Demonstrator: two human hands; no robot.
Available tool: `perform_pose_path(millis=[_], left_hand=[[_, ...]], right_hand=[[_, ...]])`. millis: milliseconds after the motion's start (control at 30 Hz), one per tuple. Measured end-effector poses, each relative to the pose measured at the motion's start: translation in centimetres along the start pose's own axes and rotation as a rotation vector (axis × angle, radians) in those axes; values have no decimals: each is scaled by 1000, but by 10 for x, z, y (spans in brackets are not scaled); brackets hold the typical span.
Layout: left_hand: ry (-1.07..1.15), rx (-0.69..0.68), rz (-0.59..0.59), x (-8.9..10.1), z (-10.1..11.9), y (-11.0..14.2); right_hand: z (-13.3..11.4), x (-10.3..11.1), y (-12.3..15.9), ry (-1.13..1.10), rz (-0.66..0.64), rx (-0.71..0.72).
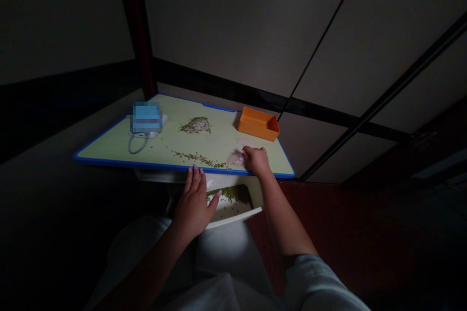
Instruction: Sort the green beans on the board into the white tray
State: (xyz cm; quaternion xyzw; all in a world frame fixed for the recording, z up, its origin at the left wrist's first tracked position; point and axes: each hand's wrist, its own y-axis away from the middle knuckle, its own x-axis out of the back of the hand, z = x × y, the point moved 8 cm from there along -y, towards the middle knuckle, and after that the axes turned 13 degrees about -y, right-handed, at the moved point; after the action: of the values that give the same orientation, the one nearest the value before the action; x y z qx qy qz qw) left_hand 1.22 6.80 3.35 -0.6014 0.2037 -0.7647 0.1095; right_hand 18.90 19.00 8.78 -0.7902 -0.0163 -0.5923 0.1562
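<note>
Nearest the camera, a pale knit sleeve [321, 284] ended partway up the right forearm. Jutting out beneath the near edge of the counter [160, 142] was a white tray [233, 216] holding a drift of small green mung beans [229, 193]: light, hard grains that looked likely to roll and scatter, better swept together than pinched singly. The left hand [193, 206] sat just above the tray, its fingers [195, 177] spread and released, the tips touching the counter's blue rim and grasping nothing. The right hand [256, 161] lay curled on the counter against a crumpled pinkish cloth [235, 158] — probably soft and limp, easiest taken by a gathered fold. Whether those fingers were clenched on it or only pressing, I could not tell. Beyond lay a thin scatter of beans [199, 159], then a small heap of beans [196, 125]. At the far edge stood an orange box [258, 123], and to the left a blurred object [146, 117] with a looped cord [136, 145].
</note>
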Motion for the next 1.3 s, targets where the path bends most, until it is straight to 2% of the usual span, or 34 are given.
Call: perform_pose_path(millis=[433,833,1133,1300], left_hand=[[19,12,45,-3,-3,2],[8,2,9,-1,0,1],[-7,2,9,-1,-1,1],[-4,0,13,-2,-2,2]], right_hand=[[4,1,15,3,27,-27],[-7,1,15,-47,31,59],[-7,2,14,-35,-8,-2],[-17,0,14,-66,-42,70]])
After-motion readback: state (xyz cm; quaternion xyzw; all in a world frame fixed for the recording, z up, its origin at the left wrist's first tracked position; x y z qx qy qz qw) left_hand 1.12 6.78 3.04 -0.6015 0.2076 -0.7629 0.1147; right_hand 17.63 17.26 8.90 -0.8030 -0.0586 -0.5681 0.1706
